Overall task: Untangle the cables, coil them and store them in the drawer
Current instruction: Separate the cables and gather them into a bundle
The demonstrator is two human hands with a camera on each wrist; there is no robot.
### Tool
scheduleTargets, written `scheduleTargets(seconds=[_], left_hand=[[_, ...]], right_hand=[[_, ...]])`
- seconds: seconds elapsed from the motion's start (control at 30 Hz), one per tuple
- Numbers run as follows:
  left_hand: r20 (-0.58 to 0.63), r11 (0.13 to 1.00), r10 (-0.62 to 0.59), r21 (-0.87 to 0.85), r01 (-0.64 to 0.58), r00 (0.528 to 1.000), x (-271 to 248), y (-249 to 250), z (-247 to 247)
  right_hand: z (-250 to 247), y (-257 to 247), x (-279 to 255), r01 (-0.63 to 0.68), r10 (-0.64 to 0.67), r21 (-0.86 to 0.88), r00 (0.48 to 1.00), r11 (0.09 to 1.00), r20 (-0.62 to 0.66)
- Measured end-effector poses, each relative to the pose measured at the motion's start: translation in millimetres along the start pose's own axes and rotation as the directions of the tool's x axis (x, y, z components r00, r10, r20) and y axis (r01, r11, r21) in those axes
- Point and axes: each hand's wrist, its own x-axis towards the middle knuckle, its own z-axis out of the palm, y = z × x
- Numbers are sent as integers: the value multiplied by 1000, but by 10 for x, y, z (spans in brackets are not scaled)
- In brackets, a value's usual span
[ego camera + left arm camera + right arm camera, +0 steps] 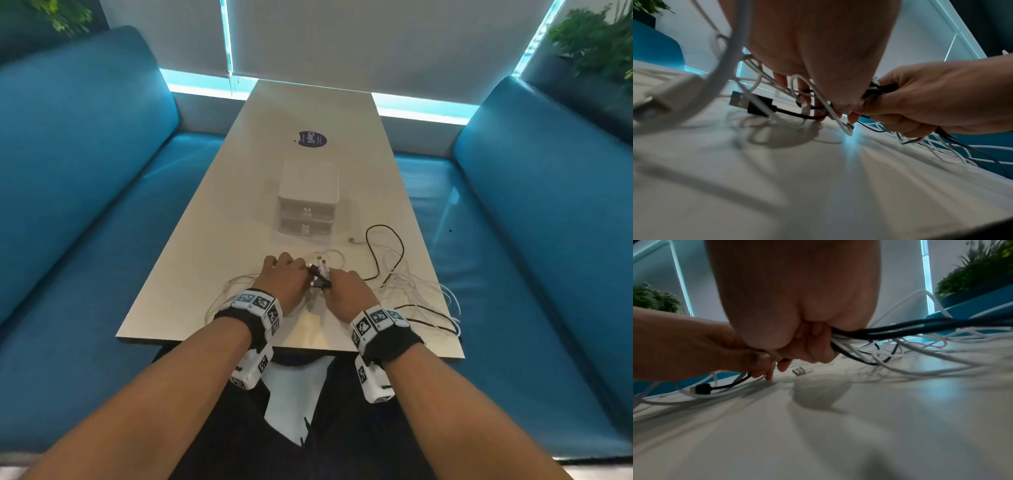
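A tangle of white and black cables (pixel 394 274) lies on the near half of the pale table (pixel 239 192). My left hand (pixel 283 272) and right hand (pixel 344 287) meet over the knot, each gripping strands. In the right wrist view my right hand (pixel 813 344) is curled round a bundle of black and white cables (pixel 890 332). In the left wrist view my left hand (pixel 809 97) pinches white and black loops, and a black USB plug (pixel 750 104) sticks out to its left. The white drawer unit (pixel 308 202) stands just beyond my hands with both drawers closed.
A loose white USB plug (pixel 798 371) lies on the table by my fingers. Cable loops hang over the table's right edge (pixel 452 308). A round purple sticker (pixel 311 139) sits behind the drawer unit. Blue sofas (pixel 85 171) flank the table.
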Motion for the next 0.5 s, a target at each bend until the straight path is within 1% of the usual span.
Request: scheduleTargets(seconds=[0.07, 0.17, 0.3, 0.37, 0.43, 0.5], left_hand=[[-26, 998, 4, -60, -6, 1000, -12, -32, 37], [-10, 989, -10, -148, 9, 1000, -24, -118, 77], [-35, 992, 6, -127, -10, 999, -43, -172, 122], [-20, 991, 18, -129, -21, 1000, -28, -147, 120], [17, 993, 14, -113, -12, 1000, -3, -108, 89], [15, 998, 9, -58, -8, 1000, 18, -70, 47]], right_hand=[[-11, 25, 11, -7, 7, -7, 1000, 1000, -4], [-93, 98, -4, -39, 38, -35, 999, 999, -39], [-192, 259, -29, -118, 112, -72, 990, 990, -86], [-208, 289, -54, -145, 137, -89, 986, 985, -94], [-194, 273, -75, -157, 148, -104, 986, 982, -82], [-163, 211, -84, -143, 136, -101, 988, 985, -69]])
